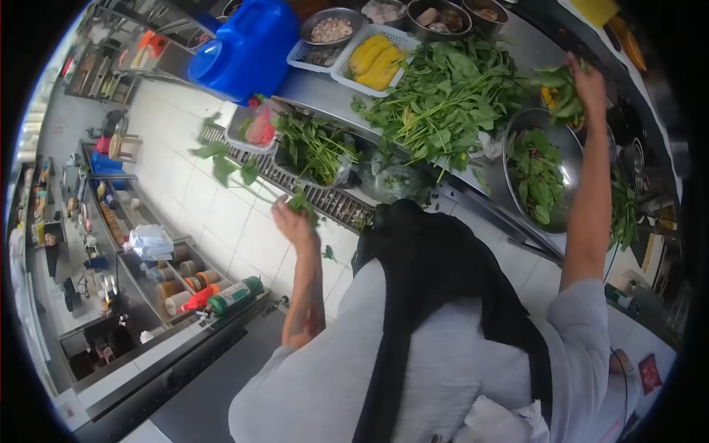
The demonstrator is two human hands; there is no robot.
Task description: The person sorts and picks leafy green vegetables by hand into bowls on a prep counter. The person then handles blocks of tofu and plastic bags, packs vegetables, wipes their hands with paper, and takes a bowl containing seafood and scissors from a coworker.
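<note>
My left hand (294, 221) is closed round leafy green stems (230, 164) that stretch out to the upper left, over the floor. Farther right, my right hand (588, 83) grips a bunch of green leaves (565, 90) above the right end of the steel counter. Below it stands a steel bowl (563, 166) with leaves and stems inside. A large heap of leafy greens (450, 100) lies on the counter to the left of the bowl. Lower down, a container of greens (314, 148) sits near the floor grate.
A blue jug (255, 48) stands at the counter's left end, beside a white basket of yellow pieces (375, 62) and several steel bowls. Below is a floor grate (343, 210). At the left, a shelf unit holds jars and a green bottle (235, 297).
</note>
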